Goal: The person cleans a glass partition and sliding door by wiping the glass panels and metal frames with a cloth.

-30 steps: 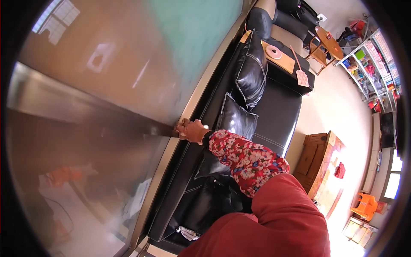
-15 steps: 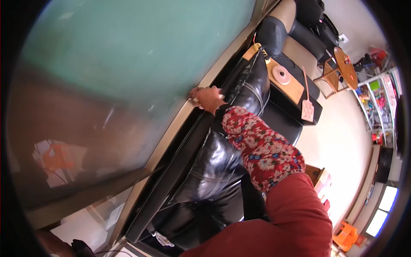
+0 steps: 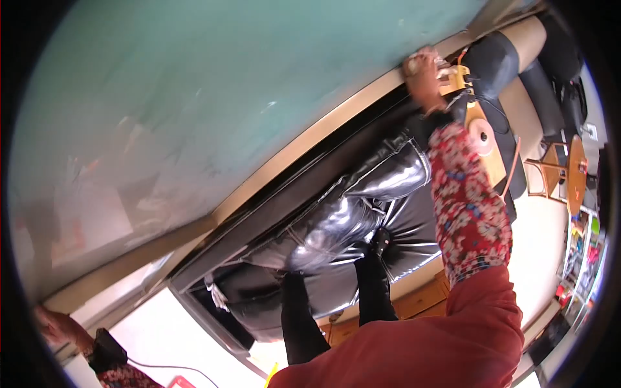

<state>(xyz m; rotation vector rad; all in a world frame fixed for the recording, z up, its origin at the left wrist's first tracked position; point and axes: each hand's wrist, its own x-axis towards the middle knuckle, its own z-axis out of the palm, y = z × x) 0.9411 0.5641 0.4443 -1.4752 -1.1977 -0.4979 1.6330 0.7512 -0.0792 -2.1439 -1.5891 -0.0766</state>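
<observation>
My right hand [image 3: 424, 76] is stretched far out to the upper right, closed on a crumpled whitish cloth [image 3: 444, 68] that shows in part between the fingers. It presses at the lower edge of a greenish glass pane [image 3: 278, 71], against the beige window frame [image 3: 310, 134]. My left hand [image 3: 61, 328] is at the dark lower left rim of the view, beside the frame; its fingers are too blurred and cut off to read. Both forearms wear floral sleeves. Below the frame runs a black leather sofa [image 3: 259, 213] with shiny cushions [image 3: 388, 173], and my legs stand on it.
Close to my right hand, a wooden board [image 3: 495, 169] carries a pink round object [image 3: 480, 137] and a yellow item [image 3: 457, 79]. A pink stick-like handle [image 3: 512, 169] lies beside it. Farther right are a wooden stool [image 3: 574, 174] and crowded shelves [image 3: 585, 252]. A cable [image 3: 174, 367] trails at lower left.
My right hand has slid along the frame to the upper right, close to the yellow item. The view has shifted, and more of my left hand and my legs now shows.
</observation>
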